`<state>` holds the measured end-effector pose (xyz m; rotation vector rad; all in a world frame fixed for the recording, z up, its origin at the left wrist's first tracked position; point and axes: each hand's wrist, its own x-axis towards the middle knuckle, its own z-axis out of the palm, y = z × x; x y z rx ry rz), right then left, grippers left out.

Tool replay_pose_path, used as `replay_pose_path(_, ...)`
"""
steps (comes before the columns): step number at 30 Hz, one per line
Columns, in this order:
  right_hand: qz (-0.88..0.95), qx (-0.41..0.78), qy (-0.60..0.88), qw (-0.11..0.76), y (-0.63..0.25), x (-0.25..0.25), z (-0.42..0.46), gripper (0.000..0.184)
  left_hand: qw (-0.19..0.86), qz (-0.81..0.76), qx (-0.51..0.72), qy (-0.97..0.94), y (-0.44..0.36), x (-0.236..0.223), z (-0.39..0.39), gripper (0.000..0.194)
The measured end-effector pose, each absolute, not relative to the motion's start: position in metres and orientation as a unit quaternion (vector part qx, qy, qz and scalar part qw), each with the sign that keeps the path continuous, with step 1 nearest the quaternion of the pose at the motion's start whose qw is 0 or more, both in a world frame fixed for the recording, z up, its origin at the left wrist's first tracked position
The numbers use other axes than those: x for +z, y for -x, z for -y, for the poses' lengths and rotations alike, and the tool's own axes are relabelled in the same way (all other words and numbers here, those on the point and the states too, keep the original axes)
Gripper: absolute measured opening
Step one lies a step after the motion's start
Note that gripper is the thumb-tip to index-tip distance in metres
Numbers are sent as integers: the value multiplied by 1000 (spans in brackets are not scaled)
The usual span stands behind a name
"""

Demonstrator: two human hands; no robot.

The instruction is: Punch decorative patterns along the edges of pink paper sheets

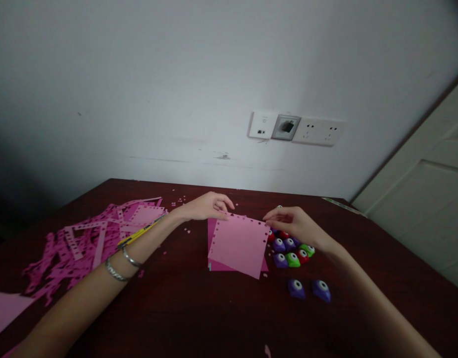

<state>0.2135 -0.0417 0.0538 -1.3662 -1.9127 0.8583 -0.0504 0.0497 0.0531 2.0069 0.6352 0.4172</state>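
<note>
A light pink sheet of paper (pixel 239 246) with small holes punched along its top and side edges is held tilted in front of me. Under it shows a stack of darker pink paper (pixel 225 267). My left hand (pixel 210 206) pinches the sheet's top left corner, thumb on the near face. At the top right corner, my right hand (pixel 290 221) has its thumb and fingers closed on the edge. Just beyond and below the right hand sit several small craft punches (pixel 292 258) in purple, green and red with white round tops, partly hidden by that hand.
Punched pink paper strips (pixel 83 238) lie heaped on the left, with a yellow utility knife (pixel 139 233) partly behind my left forearm. Two purple punches (pixel 296 288) stand apart nearer me. Paper bits dot the dark table (pixel 199 318). A wall with sockets (pixel 318 132) rises behind.
</note>
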Motion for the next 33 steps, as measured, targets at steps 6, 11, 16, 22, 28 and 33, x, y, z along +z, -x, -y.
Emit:
replay_pose_path(6, 732, 313, 526, 300, -219, 58, 44, 16, 457, -293, 169, -823, 50, 55, -49, 29)
replay_pose_path(11, 749, 267, 532, 293, -214, 67, 46, 16, 447, -281, 171, -832, 46, 56, -45, 24)
replay_pose_path(16, 781, 235, 494, 303, -188, 71, 39, 20, 455, -254, 176, -835, 43, 56, -40, 23)
replay_pose_path(22, 828, 231, 420, 291, -162, 60, 29, 17, 463, -248, 190, -830, 42, 56, -37, 21)
replay_pose_path(28, 812, 245, 441, 292, -162, 54, 27, 14, 464, -254, 186, -828, 41, 54, -37, 18)
replay_pose_path(33, 813, 247, 441, 289, -163, 55, 26, 12, 476, -263, 190, -817, 39, 52, -37, 19)
